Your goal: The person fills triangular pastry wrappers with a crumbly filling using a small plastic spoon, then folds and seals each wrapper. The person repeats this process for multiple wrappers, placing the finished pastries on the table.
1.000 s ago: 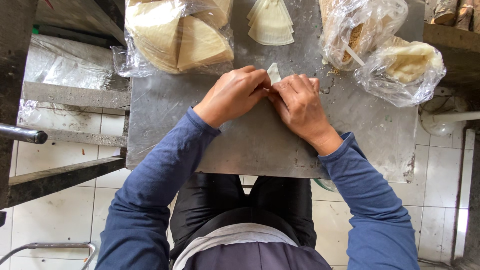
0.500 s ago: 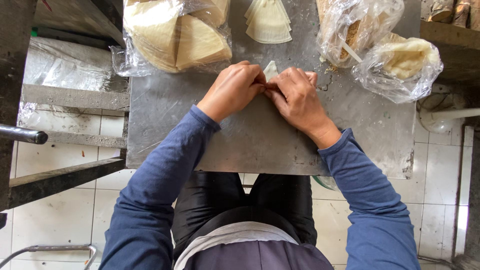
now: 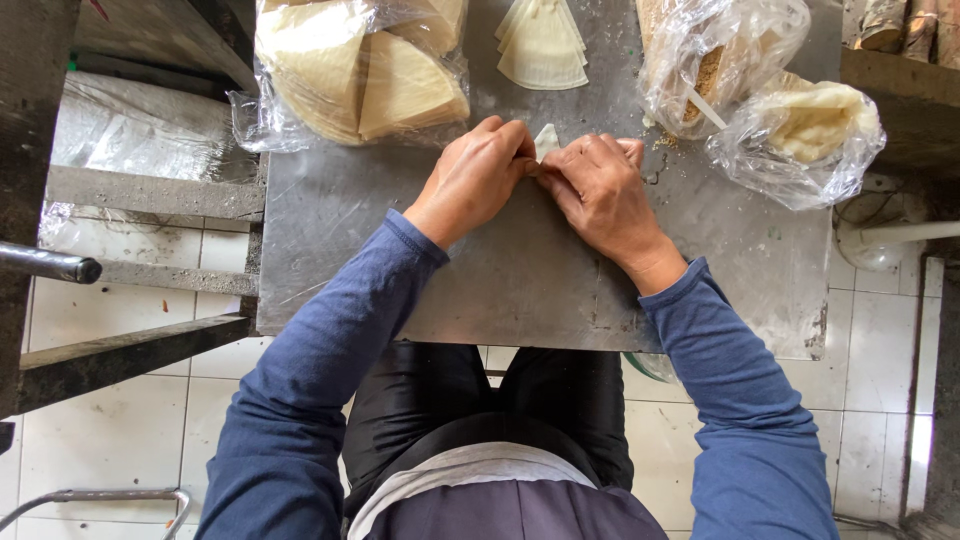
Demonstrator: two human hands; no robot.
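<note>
Dough wrapper [image 3: 546, 140] sits pinched between our two hands near the top centre of the frame, on the metal table [image 3: 500, 270]. Our left hand [image 3: 478, 178] and right hand [image 3: 600, 190] both close tightly on it, fingertips meeting, only its pale tip showing.

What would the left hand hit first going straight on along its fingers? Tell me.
The left hand points at the small pale wrapper piece it already pinches; just beyond it is the right hand.

Cream wrappers [image 3: 543, 45], grey metal table [image 3: 520, 270], blue sleeves [image 3: 330, 360]
</note>
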